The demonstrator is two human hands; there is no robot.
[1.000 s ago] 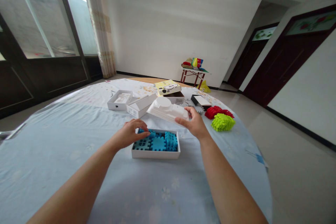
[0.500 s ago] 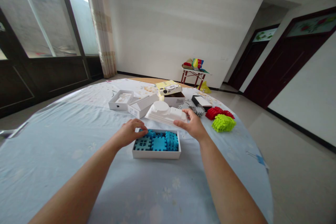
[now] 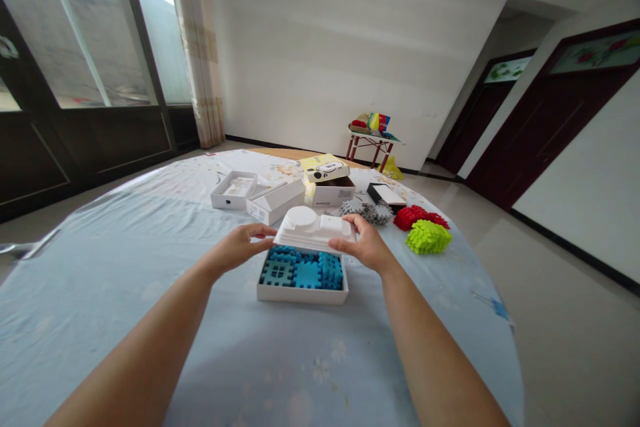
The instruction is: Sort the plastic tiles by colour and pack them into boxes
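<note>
A white moulded tray (image 3: 313, 228) is held just above the back edge of an open white box (image 3: 303, 295). Blue interlocking blocks (image 3: 306, 273) fill that box, some teal with a window pattern. My right hand (image 3: 365, 240) grips the tray's right end between thumb and fingers. At the tray's left end is my left hand (image 3: 240, 245), fingers and thumb on either side of its edge, closed on it.
Behind stand a small white box (image 3: 234, 190), a long white box (image 3: 277, 201), a yellow lid (image 3: 324, 168) on another box, and a black box (image 3: 386, 195). Grey (image 3: 365, 211), red (image 3: 415, 217) and lime-green blocks (image 3: 429, 237) lie to the right.
The white tray has come down and nearer to the blue blocks. My left hand has left the blocks and moved up to the tray's left end. The view has shifted slightly.
</note>
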